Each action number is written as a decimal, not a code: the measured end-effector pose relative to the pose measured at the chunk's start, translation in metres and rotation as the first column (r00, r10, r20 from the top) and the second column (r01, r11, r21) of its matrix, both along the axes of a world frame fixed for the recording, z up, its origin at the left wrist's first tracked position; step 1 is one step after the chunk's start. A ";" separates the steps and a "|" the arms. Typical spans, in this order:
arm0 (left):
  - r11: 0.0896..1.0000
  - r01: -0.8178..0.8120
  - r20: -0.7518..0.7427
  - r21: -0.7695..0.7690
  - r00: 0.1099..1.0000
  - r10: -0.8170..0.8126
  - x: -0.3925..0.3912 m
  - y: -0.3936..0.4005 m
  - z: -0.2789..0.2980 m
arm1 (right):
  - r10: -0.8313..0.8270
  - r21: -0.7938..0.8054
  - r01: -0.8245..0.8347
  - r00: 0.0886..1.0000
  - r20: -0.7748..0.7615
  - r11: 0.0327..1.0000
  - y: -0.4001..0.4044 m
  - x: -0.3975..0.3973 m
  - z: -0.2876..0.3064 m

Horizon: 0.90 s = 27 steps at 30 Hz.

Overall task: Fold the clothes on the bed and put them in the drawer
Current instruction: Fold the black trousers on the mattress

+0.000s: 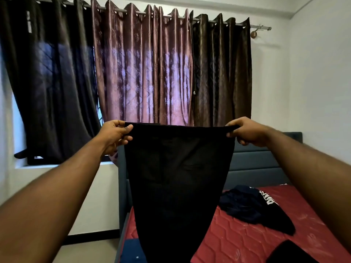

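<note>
A black garment [176, 183], likely trousers, hangs in the air in front of me above the bed's left edge. My left hand [114, 135] pinches its top left corner at the waistband. My right hand [247, 132] grips the top right corner, and the band is stretched straight between the two hands. The cloth narrows as it hangs down and runs out of the bottom of the frame. On the red mattress [247, 242] behind it lies a crumpled dark navy garment [252, 207] with white lettering. No drawer is in view.
Another dark cloth [290, 253] lies at the mattress's lower right edge. A blue-grey padded headboard [254, 168] stands behind the bed. Dark and pink curtains [144, 69] cover the window on the far wall. Bare floor [89, 251] lies left of the bed.
</note>
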State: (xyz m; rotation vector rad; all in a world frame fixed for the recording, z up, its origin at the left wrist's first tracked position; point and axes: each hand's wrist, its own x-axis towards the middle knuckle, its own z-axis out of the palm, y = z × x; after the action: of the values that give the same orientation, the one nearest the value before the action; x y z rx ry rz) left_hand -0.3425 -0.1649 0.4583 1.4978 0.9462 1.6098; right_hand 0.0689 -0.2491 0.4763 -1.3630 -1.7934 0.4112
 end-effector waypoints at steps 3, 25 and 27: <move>0.996 0.077 0.094 0.049 0.992 -0.082 -0.003 -0.009 0.008 | 0.075 0.010 -0.076 0.937 -0.342 0.997 -0.007 -0.005 0.010; 0.930 -0.271 0.021 0.248 0.961 0.275 0.056 0.162 0.032 | -0.369 0.316 0.497 0.845 -0.387 0.808 0.178 -0.006 0.017; 0.890 -0.307 0.189 0.336 0.948 0.256 0.064 0.184 0.091 | -0.260 0.449 0.480 0.845 -0.467 0.753 0.191 -0.012 0.077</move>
State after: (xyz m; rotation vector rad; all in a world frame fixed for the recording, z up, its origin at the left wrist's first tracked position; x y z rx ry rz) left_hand -0.2789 0.0196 0.5489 1.5093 0.8493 2.1688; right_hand 0.0571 -0.0585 0.5538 -1.0921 -1.1392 -0.0774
